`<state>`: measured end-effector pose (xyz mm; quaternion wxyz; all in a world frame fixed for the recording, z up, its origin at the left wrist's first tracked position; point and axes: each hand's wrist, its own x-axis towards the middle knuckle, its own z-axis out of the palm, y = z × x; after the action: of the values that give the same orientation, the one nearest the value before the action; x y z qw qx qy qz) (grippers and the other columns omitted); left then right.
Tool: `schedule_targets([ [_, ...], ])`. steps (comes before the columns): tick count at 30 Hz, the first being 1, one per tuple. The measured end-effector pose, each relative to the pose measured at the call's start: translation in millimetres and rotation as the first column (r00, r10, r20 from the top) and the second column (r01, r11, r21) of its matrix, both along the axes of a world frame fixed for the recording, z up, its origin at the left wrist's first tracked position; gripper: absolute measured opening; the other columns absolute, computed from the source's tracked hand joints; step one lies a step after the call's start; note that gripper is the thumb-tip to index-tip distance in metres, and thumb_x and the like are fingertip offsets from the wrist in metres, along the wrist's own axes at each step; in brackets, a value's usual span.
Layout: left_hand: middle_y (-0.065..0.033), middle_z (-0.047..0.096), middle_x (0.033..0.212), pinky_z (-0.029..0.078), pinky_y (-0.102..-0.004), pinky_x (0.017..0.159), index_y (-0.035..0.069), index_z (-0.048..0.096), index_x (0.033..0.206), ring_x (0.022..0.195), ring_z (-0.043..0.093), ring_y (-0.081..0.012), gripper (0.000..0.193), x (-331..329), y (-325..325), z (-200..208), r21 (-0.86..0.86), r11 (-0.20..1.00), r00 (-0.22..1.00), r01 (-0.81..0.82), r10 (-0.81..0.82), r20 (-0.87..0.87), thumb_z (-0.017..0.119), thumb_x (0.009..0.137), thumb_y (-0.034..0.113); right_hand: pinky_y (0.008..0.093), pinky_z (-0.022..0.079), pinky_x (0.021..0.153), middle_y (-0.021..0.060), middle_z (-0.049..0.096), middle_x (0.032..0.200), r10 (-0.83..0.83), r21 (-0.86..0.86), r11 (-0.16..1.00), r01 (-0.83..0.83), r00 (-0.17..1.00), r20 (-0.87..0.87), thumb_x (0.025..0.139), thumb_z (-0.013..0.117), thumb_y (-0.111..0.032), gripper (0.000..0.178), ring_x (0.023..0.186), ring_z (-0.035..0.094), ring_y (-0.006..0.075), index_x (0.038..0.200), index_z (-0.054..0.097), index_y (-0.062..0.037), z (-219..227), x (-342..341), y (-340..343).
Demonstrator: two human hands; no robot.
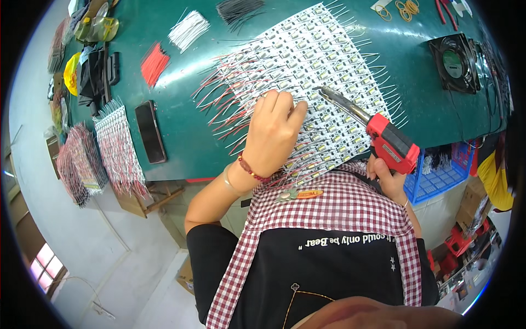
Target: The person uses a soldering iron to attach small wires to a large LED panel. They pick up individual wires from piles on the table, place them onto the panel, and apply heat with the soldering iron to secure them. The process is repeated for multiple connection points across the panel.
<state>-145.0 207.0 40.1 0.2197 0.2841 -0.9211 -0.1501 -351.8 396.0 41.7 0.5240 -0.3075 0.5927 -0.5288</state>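
A large white panel of small circuit boards (pixel 307 46) lies slanted on the green table, with red, white and black wires sticking out along its sides. Over its left part rests my left hand (pixel 273 130), fingers curled down and closed near the boards. What they pinch, if anything, is hidden beneath them. My right hand (pixel 388 178) is wrapped round the grip of a red and black gun-shaped soldering iron (pixel 392 143). Its metal tip points up and left over the middle of the panel, a little beyond my left fingers.
Bundles of red wires (pixel 155 64), white wires (pixel 189 29) and black wires (pixel 239 11) lie at the far left. A phone (pixel 149 131) and finished-looking wired panels (pixel 119 145) sit to the left. A black fan (pixel 453 63) stands right, above a blue crate (pixel 435 183).
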Motion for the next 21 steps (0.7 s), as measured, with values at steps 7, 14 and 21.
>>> schedule_targets([
  [7, -0.0082, 0.043, 0.077, 0.039, -0.0342, 0.066, 0.001, 0.062, 0.09, 0.075, 0.046, -0.0237, 0.022, -1.1, 1.4, -21.5, -0.003, 1.0, 1.0, -0.011, 0.011, 0.004, 0.055, 0.069, 0.001, 0.024, 0.042, 0.054, 0.0025, 0.056, 0.068, 0.039, 0.066, 0.997, -0.037, 0.999, -0.022, 0.09, 0.058, -0.01, 0.012, 0.058, 0.052, 0.009, 0.084, 0.057, 0.0001, -1.6, 0.3, 7.0],
  [14, -0.0086, 0.043, 0.077, 0.04, -0.0344, 0.065, 0.0, 0.062, 0.093, 0.074, 0.046, -0.0239, 0.025, 1.7, -1.2, -22.7, 0.007, 1.0, 1.0, -0.007, 0.007, -0.023, 0.056, 0.068, -0.002, 0.0237, 0.042, 0.054, 0.0017, 0.056, 0.068, 0.045, 0.087, 0.995, -0.042, 0.998, -0.035, 0.09, 0.058, -0.011, 0.012, 0.059, 0.052, 0.0085, 0.085, 0.058, -0.0007, -7.9, 2.0, 9.9],
  [21, -0.0087, 0.043, 0.077, 0.04, -0.0339, 0.065, 0.0, 0.061, 0.092, 0.074, 0.046, -0.0237, 0.023, 1.5, 1.9, -26.3, -0.003, 1.0, 0.999, -0.028, 0.028, 0.017, 0.055, 0.071, 0.0, 0.0252, 0.045, 0.058, 0.0015, 0.059, 0.072, 0.056, 0.079, 0.996, -0.04, 0.975, -0.216, 0.087, 0.061, -0.008, 0.008, 0.064, 0.056, 0.0091, 0.089, 0.06, -0.0005, -18.2, 2.3, 14.7],
])
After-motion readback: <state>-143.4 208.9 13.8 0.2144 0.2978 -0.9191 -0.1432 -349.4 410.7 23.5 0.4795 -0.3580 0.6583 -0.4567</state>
